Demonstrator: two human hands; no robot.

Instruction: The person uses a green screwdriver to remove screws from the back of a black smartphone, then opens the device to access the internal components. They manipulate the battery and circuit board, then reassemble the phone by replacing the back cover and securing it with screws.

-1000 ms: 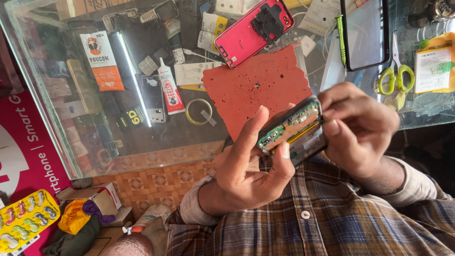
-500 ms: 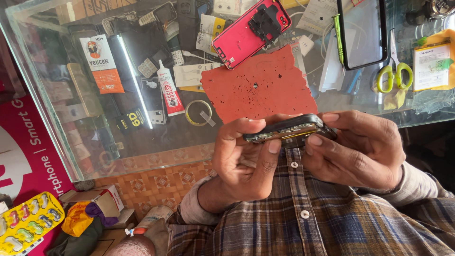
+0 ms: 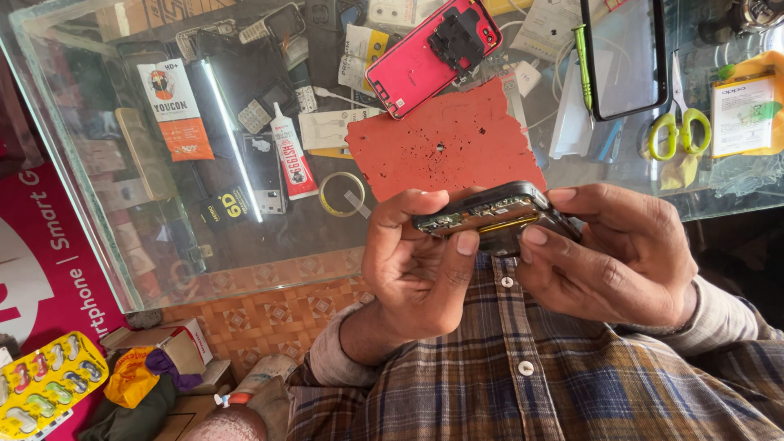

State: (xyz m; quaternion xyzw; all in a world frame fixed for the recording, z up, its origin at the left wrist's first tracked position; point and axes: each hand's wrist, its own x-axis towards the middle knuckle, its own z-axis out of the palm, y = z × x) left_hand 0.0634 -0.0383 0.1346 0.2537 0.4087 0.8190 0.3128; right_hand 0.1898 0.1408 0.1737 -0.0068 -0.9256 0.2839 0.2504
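Note:
Both my hands hold an opened phone body edge-on in front of my chest, its circuit boards and a yellow strip showing. My left hand grips its left end, thumb pressed on the near edge. My right hand cups the right end, with a finger on the near edge. Just beyond the phone, a red work mat lies on the glass counter. A red phone back cover with a black part on it rests at the mat's far edge.
On the counter lie a glue tube, a tape roll, a black phone screen, green-handled scissors, a green tool and small packets. A yellow blister pack and cartons sit on the floor at lower left.
The phone body has turned from showing its open face to lying edge-on and level. Both hands shifted their grip along its ends and drew slightly nearer my chest.

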